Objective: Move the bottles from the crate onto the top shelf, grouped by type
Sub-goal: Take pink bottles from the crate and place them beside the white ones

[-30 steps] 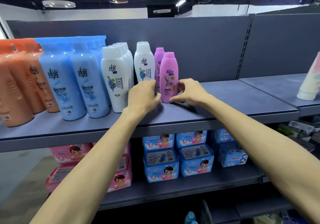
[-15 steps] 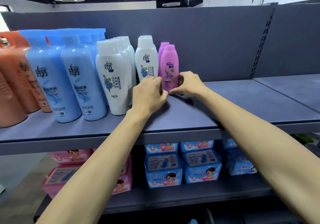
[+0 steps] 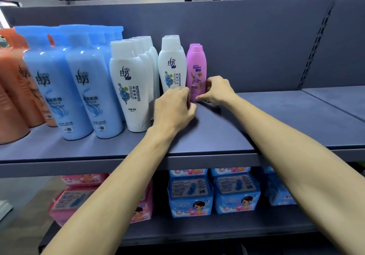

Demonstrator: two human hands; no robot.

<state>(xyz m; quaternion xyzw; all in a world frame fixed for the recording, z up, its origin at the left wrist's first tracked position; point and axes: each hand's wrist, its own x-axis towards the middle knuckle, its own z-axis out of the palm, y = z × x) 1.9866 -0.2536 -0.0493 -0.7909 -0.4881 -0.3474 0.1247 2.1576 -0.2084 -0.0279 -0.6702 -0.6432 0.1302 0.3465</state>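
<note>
The right hand (image 3: 216,89) was curled round the lower right side of a pink plastic shampoo bottle with a pink cap (image 3: 196,67), its thumb laid low across the bottle's front and its other fingers wrapped behind, out of sight. The left hand (image 3: 173,108) came in from the other side with its fingers bent. Their knuckles faced the camera and their tips lay against the bottle's lower left edge. Whether that hand pinched the bottle or only pressed on it could not be told. Both forearms reached up over the front lip of the shelf.

The pink bottle stood upright on the dark grey metal top shelf (image 3: 217,132), towards the back. The cap of a second pink bottle (image 3: 194,45) showed close behind it. Just to its left stood a row of white plastic bottles with blue flower labels (image 3: 171,65), running back towards the grey back panel (image 3: 246,43). A second row of the same white bottles (image 3: 128,84) stood further left and nearer the front edge. Beyond that came tall light blue plastic bottles (image 3: 87,88) in rows, then orange plastic bottles (image 3: 11,96) at the far left. The shelf to the right of the hands was bare grey surface.

On the shelf below, blue soft packs with a cartoon child's face (image 3: 189,197) sat stacked under the hands, and pink packs of the same kind (image 3: 69,201) lay to their left.
</note>
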